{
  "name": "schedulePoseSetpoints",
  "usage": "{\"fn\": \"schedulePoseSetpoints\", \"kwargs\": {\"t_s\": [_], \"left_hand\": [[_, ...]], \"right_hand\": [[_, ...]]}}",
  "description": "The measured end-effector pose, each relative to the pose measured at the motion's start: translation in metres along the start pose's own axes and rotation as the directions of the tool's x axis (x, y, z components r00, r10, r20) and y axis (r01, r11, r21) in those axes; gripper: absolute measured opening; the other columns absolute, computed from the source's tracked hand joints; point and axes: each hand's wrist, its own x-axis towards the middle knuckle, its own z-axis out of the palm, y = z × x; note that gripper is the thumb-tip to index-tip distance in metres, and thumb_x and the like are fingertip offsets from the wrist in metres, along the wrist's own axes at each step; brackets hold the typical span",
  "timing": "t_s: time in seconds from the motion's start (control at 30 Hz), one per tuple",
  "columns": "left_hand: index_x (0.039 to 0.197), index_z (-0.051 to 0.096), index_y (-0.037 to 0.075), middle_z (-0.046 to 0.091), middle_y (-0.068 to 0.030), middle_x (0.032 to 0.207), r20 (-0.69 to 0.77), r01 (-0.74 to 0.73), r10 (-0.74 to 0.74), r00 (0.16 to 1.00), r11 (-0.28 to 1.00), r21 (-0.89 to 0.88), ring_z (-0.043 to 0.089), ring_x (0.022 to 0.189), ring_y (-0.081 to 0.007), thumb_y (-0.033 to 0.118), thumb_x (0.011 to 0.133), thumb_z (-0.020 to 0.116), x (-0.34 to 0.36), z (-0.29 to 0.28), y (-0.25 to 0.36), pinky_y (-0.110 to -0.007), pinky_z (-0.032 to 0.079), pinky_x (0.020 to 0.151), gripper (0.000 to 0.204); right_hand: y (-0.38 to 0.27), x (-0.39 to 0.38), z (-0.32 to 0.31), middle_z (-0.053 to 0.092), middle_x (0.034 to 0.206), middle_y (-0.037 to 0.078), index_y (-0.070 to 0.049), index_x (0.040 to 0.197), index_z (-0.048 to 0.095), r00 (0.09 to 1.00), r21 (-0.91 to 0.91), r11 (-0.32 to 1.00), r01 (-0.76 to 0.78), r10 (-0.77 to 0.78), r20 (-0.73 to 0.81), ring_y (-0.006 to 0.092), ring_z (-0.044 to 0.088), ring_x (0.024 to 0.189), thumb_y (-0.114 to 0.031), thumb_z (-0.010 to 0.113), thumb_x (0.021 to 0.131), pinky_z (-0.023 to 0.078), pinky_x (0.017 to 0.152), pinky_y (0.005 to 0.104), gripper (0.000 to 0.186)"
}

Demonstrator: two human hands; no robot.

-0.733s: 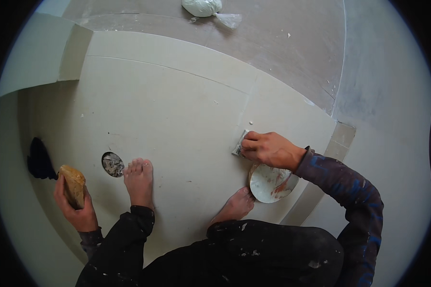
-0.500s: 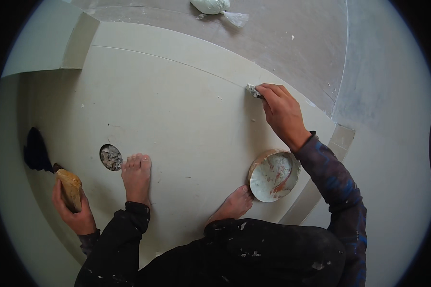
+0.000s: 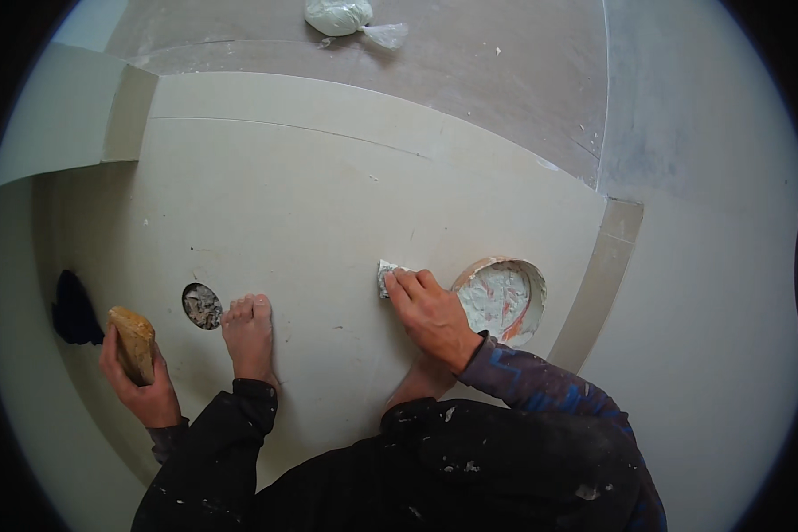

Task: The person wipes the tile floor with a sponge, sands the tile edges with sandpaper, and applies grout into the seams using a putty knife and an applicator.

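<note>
In my left hand (image 3: 151,397), at the lower left, is a yellowish-brown sponge (image 3: 133,344) gripped between thumb and fingers, held above the pale floor. My right hand (image 3: 434,315) pinches a small flat scraper (image 3: 385,278) smeared with white paste, its edge towards the left. Most of the scraper hides under the fingers. Just right of that hand stands a round bowl (image 3: 536,306) holding white paste (image 3: 495,297) with reddish streaks. My right foot is mostly covered by the right hand and wrist.
Beside my left foot (image 3: 248,332) is a round hole (image 3: 202,306) filled with rubble. A dark cloth (image 3: 77,309) lies by the left wall. A thin joint (image 3: 301,126) crosses the pale floor. Beyond it, on grey floor, sits a tied plastic bag (image 3: 339,16). A low ledge (image 3: 607,257) runs along the right.
My right hand has drawn the scraper back from the far joint, leftward and nearer to me, beside the bowl. My left hand still grips the sponge. The view has shifted slightly.
</note>
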Motion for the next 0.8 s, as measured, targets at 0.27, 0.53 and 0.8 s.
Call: {"fn": "schedulePoseSetpoints", "kwargs": {"t_s": [0.27, 0.53, 0.8], "left_hand": [[0.114, 0.062, 0.005, 0.065, -0.0159, 0.109, -0.069, 0.066, -0.075, 0.995, 0.990, -0.126, 0.063, 0.104, -0.0353, 0.006, 0.090, 0.066, 0.027, -0.088, -0.020, -0.047, 0.049, 0.091, 0.024], [0.143, 0.054, 0.005, 0.059, -0.0198, 0.134, 0.011, 0.124, -0.124, 0.992, 0.973, -0.193, 0.056, 0.126, -0.0394, 0.006, 0.083, 0.079, 0.041, -0.162, -0.100, -0.045, 0.044, 0.108, 0.065], [0.147, 0.055, 0.025, 0.055, -0.0091, 0.143, 0.130, -0.110, 0.120, 0.984, 0.990, -0.085, 0.049, 0.140, -0.0300, 0.013, 0.078, 0.079, 0.073, -0.067, -0.045, -0.053, 0.031, 0.122, 0.074]], "right_hand": [[0.008, -0.026, -0.010, 0.071, 0.106, 0.010, 0.001, 0.125, 0.067, 0.965, 0.514, 0.824, -0.237, 0.141, 0.219, 0.0251, 0.069, 0.094, 0.001, 0.068, 0.088, 0.059, 0.080, 0.0346, 0.037], [0.081, 0.011, -0.063, 0.074, 0.101, 0.007, 0.006, 0.118, 0.069, 0.776, 0.881, 0.255, -0.397, 0.606, 0.175, 0.0118, 0.066, 0.093, -0.007, 0.069, 0.094, 0.053, 0.085, 0.0281, 0.027], [0.141, 0.006, -0.072, 0.067, 0.130, 0.011, 0.002, 0.142, 0.055, 0.776, 0.937, 0.042, -0.346, 0.574, 0.261, 0.0198, 0.067, 0.118, -0.015, 0.061, 0.103, 0.053, 0.107, 0.0362, 0.043]]}}
